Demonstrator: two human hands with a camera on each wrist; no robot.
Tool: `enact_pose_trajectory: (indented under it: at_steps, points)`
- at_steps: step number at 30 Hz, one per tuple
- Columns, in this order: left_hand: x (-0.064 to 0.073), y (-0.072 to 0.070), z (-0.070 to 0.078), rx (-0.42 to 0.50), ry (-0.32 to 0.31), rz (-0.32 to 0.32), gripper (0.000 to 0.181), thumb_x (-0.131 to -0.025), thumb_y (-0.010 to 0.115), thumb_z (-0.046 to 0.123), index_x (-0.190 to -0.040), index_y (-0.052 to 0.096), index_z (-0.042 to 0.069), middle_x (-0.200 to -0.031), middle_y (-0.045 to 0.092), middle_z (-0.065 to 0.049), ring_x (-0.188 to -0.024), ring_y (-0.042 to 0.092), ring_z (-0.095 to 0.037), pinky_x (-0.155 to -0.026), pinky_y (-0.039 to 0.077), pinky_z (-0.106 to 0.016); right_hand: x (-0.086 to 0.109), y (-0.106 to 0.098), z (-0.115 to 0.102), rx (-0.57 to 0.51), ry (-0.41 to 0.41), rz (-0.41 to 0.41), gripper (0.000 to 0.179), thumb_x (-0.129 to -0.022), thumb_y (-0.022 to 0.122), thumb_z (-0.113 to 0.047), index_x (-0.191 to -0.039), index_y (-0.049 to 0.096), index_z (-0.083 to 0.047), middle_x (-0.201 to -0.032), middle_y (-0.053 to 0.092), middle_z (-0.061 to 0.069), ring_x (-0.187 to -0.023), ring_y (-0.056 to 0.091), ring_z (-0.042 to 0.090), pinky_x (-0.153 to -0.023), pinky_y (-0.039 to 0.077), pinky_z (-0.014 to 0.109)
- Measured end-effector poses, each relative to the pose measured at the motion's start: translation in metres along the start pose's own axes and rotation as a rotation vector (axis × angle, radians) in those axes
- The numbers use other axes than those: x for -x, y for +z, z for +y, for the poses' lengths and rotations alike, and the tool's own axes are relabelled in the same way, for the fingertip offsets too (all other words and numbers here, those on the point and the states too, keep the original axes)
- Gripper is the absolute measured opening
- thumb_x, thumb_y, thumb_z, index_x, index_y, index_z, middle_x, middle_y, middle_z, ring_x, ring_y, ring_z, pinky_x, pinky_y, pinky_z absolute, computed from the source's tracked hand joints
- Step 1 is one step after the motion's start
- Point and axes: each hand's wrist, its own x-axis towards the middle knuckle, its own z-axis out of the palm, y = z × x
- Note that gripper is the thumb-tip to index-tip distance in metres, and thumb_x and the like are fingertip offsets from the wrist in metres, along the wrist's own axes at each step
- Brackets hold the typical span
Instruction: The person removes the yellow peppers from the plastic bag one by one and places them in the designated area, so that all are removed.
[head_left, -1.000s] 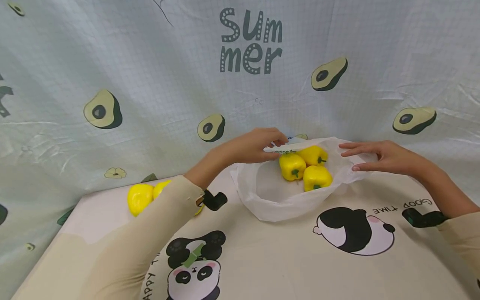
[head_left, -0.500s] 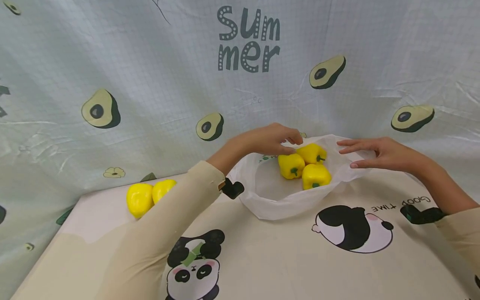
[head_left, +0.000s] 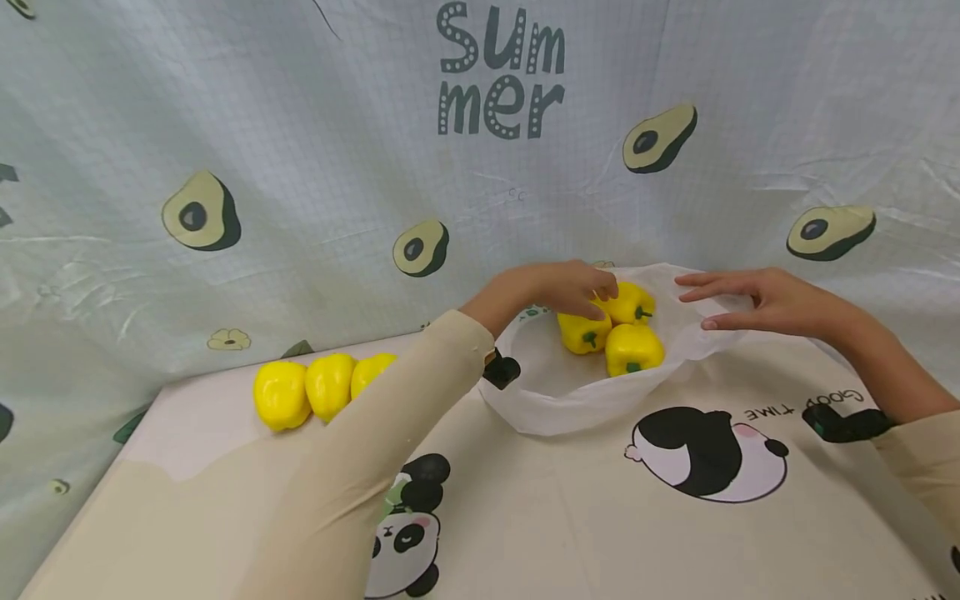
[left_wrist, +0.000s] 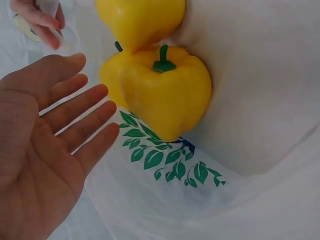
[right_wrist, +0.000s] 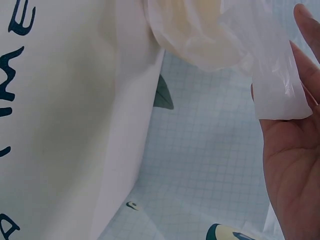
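A white plastic bag (head_left: pixel 551 421) lies with its mouth wide at the back of the table, green leaf print on its wall. Inside sit three yellow bell peppers with green stems, the front bell pepper (head_left: pixel 634 350) nearest me. My left hand (head_left: pixel 566 287) hovers over the bag's mouth, fingers extended close beside a bell pepper (left_wrist: pixel 170 95) and holding nothing; whether it touches one cannot be told. At the bag's right rim is my right hand (head_left: pixel 772 308), its fingers straight and thumb apart. In the right wrist view a plastic flap (right_wrist: pixel 280 80) hangs across those fingers.
On the table's left lie more yellow bell peppers in a row, including an outer bell pepper (head_left: pixel 281 396); my left sleeve (head_left: pixel 375 450) partly covers the row. A printed curtain (head_left: pixel 315 167) rises right behind the table (head_left: pixel 570 533).
My left hand has moved right from the bag's left rim to above the bell peppers inside. More of the row at left shows. The right hand stays nearly still.
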Motion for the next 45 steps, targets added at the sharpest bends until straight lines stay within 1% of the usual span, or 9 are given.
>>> enact_pose_trajectory:
  at_steps: [4,8,11,14,18,22,29,36,45]
  points:
    - [-0.004,0.000,-0.003,-0.031,-0.067,-0.034,0.046,-0.105,0.056,0.029,-0.149,0.048,0.017,-0.153,0.048,0.001,-0.138,0.044,-0.018,-0.117,0.037,-0.031,-0.002,-0.001,-0.002,0.012,0.003,-0.004,0.045,-0.086,0.083,-0.024,-0.129,0.071,-0.025,-0.148,0.055,-0.005,-0.134,0.047,0.004,-0.094,0.048,0.020]
    - [-0.009,0.002,-0.006,-0.029,-0.101,-0.040,0.045,-0.104,0.057,0.029,-0.148,0.049,0.020,-0.153,0.047,0.003,-0.139,0.042,-0.017,-0.119,0.034,-0.031,-0.004,-0.001,-0.006,-0.004,-0.002,-0.010,0.045,-0.086,0.083,-0.024,-0.129,0.071,-0.022,-0.149,0.055,-0.001,-0.137,0.048,0.030,-0.100,0.053,0.045]
    - [-0.013,0.004,-0.007,-0.033,-0.111,-0.034,0.046,-0.102,0.062,0.024,-0.147,0.051,0.020,-0.152,0.048,0.002,-0.137,0.043,-0.016,-0.118,0.035,-0.031,-0.005,0.000,-0.007,-0.039,0.000,-0.018,0.045,-0.087,0.082,-0.023,-0.130,0.071,-0.019,-0.150,0.054,0.004,-0.138,0.046,0.038,-0.100,0.049,0.061]
    - [-0.017,0.008,-0.009,-0.052,-0.112,-0.032,0.050,-0.099,0.066,0.013,-0.146,0.052,0.021,-0.152,0.047,0.002,-0.135,0.043,-0.016,-0.117,0.036,-0.029,-0.004,0.001,-0.006,-0.049,0.014,-0.020,0.045,-0.087,0.082,-0.023,-0.130,0.071,-0.018,-0.150,0.054,0.005,-0.138,0.046,0.038,-0.100,0.049,0.063]
    - [-0.017,0.011,-0.011,-0.054,-0.119,-0.038,0.055,-0.096,0.067,0.002,-0.145,0.053,0.023,-0.153,0.045,0.003,-0.133,0.042,-0.015,-0.117,0.036,-0.028,-0.002,0.002,-0.006,-0.026,0.022,-0.007,0.044,-0.087,0.082,-0.024,-0.129,0.072,-0.023,-0.149,0.055,-0.001,-0.136,0.048,0.011,-0.101,0.052,0.037]
    - [-0.017,0.013,-0.014,-0.030,-0.118,-0.029,0.053,-0.095,0.070,0.006,-0.143,0.056,0.023,-0.152,0.046,0.004,-0.131,0.042,-0.015,-0.116,0.036,-0.028,-0.001,0.003,-0.004,0.000,0.022,0.007,0.043,-0.086,0.082,-0.025,-0.128,0.072,-0.027,-0.147,0.056,-0.007,-0.126,0.041,-0.014,-0.092,0.043,0.012]
    - [-0.013,0.020,-0.022,-0.070,-0.034,0.045,0.056,-0.089,0.080,0.023,-0.141,0.058,0.026,-0.138,0.052,0.003,-0.128,0.045,-0.015,-0.111,0.037,-0.025,-0.001,0.005,-0.005,-0.019,-0.010,0.009,0.041,-0.087,0.082,-0.025,-0.127,0.072,-0.025,-0.147,0.057,-0.005,-0.126,0.041,-0.014,-0.092,0.041,0.009]
    - [-0.009,0.028,-0.026,-0.015,-0.010,0.040,0.054,-0.087,0.083,0.029,-0.136,0.062,0.034,-0.124,0.044,-0.005,-0.117,0.040,-0.019,-0.093,0.038,-0.024,0.000,0.008,-0.004,-0.054,-0.034,0.017,0.040,-0.088,0.082,-0.026,-0.127,0.073,-0.026,-0.146,0.058,-0.006,-0.123,0.038,-0.021,-0.090,0.037,0.002]
    - [-0.011,0.033,-0.028,-0.099,-0.005,0.022,0.032,-0.097,0.069,0.036,-0.127,0.065,0.024,-0.126,0.050,-0.003,-0.116,0.044,-0.019,-0.100,0.040,-0.028,0.001,0.009,-0.004,-0.047,-0.029,0.026,0.040,-0.087,0.082,-0.026,-0.126,0.073,-0.023,-0.145,0.059,-0.006,-0.122,0.040,-0.021,-0.089,0.037,0.002]
